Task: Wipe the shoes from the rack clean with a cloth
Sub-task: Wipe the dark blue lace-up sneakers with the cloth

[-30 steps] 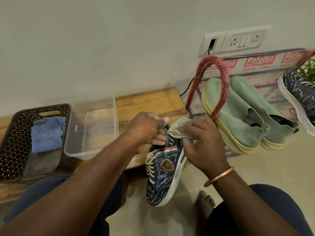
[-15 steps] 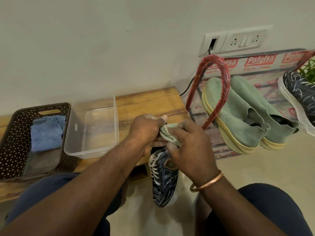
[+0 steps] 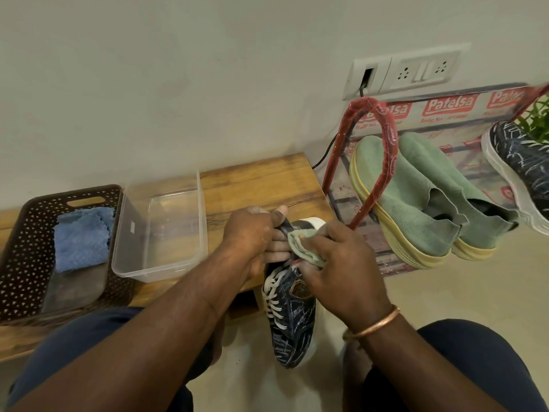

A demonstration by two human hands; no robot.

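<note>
Navy sneaker (image 3: pixel 292 322) hangs toe-down off bench (image 3: pixel 261 185) front edge. L hand (image 3: pixel 252 236) curled round heel; R hand (image 3: pixel 341 269) pinches green cloth (image 3: pixel 303 243) vs collar. Step: wiping heel. Next prob: rotate shoe, firm L grip. Rack (image 3: pixel 383 162) right of bench.

You face the red metal shoe rack (image 3: pixel 386 138) and its clear plastic wrapping (image 3: pixel 475 120), whose red labels read "Patelsa". The smaller print beneath is blurred.

I log both forearms reaching in from the lower frame and meeting at centre. The left hand (image 3: pixel 255 236) is curled, thumb up, gripping the heel end of the shoe (image 3: pixel 292 316). The right hand (image 3: pixel 341 272), knuckles up, pinches the cloth (image 3: pixel 303 246) against it, just beside the left fingers.
</note>
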